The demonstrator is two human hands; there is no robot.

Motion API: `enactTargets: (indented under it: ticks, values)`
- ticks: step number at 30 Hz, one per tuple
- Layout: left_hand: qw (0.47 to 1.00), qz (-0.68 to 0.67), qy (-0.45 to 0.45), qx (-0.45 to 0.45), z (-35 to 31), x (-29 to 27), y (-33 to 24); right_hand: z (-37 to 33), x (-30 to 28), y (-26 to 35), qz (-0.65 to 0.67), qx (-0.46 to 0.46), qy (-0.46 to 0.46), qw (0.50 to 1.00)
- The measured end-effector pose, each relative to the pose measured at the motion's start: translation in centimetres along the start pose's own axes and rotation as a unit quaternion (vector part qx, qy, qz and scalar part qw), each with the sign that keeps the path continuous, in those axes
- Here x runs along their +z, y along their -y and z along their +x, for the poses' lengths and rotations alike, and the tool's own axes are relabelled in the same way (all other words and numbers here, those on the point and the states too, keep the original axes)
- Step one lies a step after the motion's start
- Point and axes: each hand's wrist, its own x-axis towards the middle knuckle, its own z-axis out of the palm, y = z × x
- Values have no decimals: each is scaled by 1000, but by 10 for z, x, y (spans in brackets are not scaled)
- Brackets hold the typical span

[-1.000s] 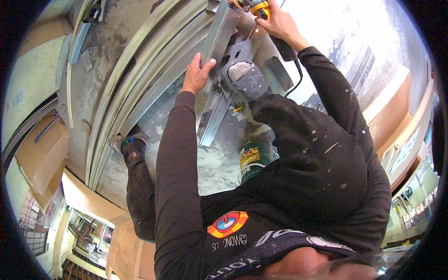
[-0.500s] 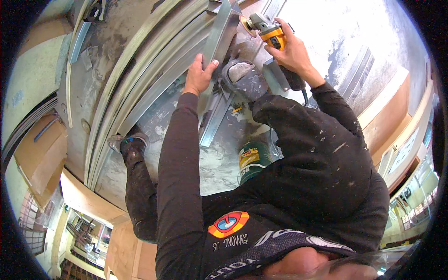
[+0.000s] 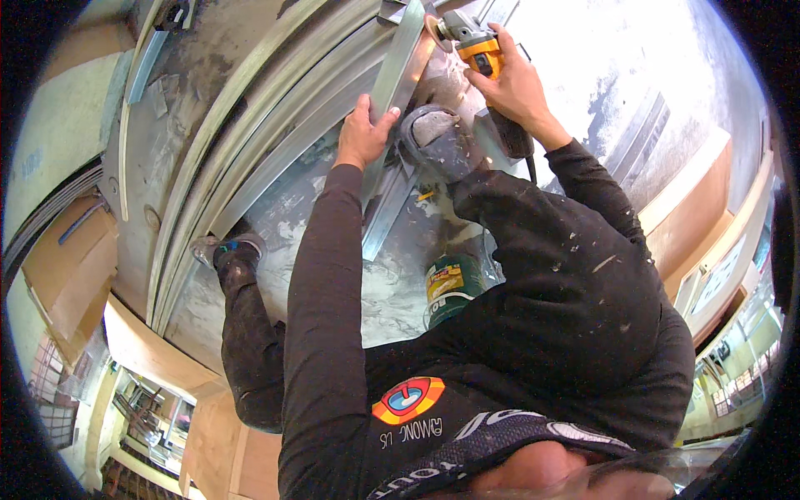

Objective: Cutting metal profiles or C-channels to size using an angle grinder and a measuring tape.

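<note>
My right hand (image 3: 518, 93) is wrapped around a yellow and grey angle grinder (image 3: 482, 55), its cord trailing down past the wrist. The grinder's disc (image 3: 437, 33) meets the side of a silver metal channel (image 3: 397, 71) near its far end, and an orange glow shows on the metal just below. My left hand (image 3: 365, 135) grips that channel lower down, thumb on its right side and fingers on its left. My right shoe (image 3: 442, 142) stands beside the channel, close under the grinder.
Long metal strips (image 3: 250, 125) run in a bundle on the left, with my left shoe (image 3: 242, 247) at their near end. A green bucket (image 3: 455, 287) stands by my leg. Short metal offcuts (image 3: 385, 218) lie between my feet. Wooden panels (image 3: 692, 200) are at the right.
My right hand has brought the grinder slightly left, so its disc now touches the channel. The orange glow has appeared on the metal. My left hand and the channel have shifted slightly right.
</note>
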Motion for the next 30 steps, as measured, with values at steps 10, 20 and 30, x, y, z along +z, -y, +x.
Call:
enactTargets:
  ticks: [10, 20, 30]
  values:
    - [999, -28, 0, 20, 3, -2, 0, -2, 2, -27, -40, 37, 30, 998]
    - [999, -38, 5, 24, 3, 1, 10, 1, 0, 1, -12, -3, 10, 1000]
    - [995, 91, -42, -16, -16, 18, -26, -20, -12, -48, -11, 71, 83, 994]
